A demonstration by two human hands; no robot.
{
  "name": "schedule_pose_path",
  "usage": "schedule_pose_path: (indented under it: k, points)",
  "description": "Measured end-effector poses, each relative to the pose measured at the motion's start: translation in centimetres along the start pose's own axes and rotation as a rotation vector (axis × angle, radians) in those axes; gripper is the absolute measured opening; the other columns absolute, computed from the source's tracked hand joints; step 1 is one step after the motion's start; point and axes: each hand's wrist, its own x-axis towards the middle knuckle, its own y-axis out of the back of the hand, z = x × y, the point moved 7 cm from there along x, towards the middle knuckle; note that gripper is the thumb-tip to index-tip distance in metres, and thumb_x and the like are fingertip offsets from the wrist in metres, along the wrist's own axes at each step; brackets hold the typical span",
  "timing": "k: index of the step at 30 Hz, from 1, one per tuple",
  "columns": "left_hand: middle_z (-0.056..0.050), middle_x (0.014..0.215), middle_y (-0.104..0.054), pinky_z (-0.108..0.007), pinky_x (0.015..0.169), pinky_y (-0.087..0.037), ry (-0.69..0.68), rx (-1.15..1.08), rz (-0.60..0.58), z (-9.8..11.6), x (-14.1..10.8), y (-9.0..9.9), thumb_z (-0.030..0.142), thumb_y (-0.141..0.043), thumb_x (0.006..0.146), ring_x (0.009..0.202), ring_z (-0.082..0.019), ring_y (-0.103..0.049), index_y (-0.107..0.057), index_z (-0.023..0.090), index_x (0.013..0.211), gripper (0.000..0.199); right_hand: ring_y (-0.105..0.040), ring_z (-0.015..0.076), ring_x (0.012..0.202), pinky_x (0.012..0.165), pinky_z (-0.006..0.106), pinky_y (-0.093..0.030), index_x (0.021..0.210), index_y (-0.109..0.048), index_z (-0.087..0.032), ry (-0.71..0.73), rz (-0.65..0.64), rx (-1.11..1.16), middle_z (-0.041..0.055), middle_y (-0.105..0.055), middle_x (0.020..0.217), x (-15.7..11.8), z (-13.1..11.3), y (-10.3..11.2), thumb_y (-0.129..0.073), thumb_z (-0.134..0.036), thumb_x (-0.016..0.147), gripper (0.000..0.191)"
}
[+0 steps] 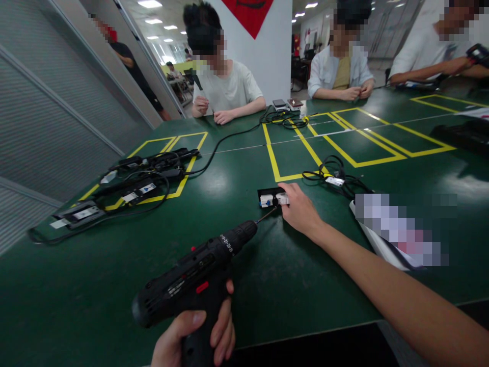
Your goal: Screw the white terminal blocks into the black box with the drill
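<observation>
While the left hand (179,334) gripped the drill (198,270), the right hand (301,210) pinched a device (267,200) just beyond it, work seemingly unfinished.

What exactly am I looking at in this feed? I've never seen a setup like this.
This is one picture, from a camera worn on a person's head, looking forward and down at two bare hands; no robot is involved. The left hand grips a black drill, its bit pointing toward a small black-and-white piece held in the right hand. On the green table are yellow outlines, black cabled devices at left and a cable bundle at right. Other people are across the table.
</observation>
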Motion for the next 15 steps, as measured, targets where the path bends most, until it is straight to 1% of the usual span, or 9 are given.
schedule_pose_path:
  k: [8, 15]
  points:
    - [0.000, 0.058, -0.047, -0.033, 0.051, -0.042, -0.018, 0.011, 0.007, 0.10, -0.02, -0.10, 0.031, -0.041, 0.082, 0.044, -0.015, -0.048, -0.048, 0.012, 0.109, 0.034, -0.055, 0.0247, 0.100, 0.088, 0.039, -0.047, 0.128, -0.045, -0.015, 0.004, -0.005, -0.004, 0.0130, -0.052, 0.115, -0.07, 0.03, -0.05, -0.045, -0.005, 0.076, 0.052]
    - [0.000, 0.058, -0.047, -0.033, 0.050, -0.042, -0.015, 0.022, 0.003, -0.10, -0.06, 0.17, 0.032, -0.042, 0.082, 0.043, -0.014, -0.048, -0.048, 0.012, 0.109, 0.034, -0.056, 0.0247, 0.099, 0.088, 0.039, -0.048, 0.127, -0.045, -0.015, -0.001, -0.006, -0.003, 0.0129, -0.052, 0.115, 0.03, 0.19, -0.18, -0.046, -0.005, 0.075, 0.053]
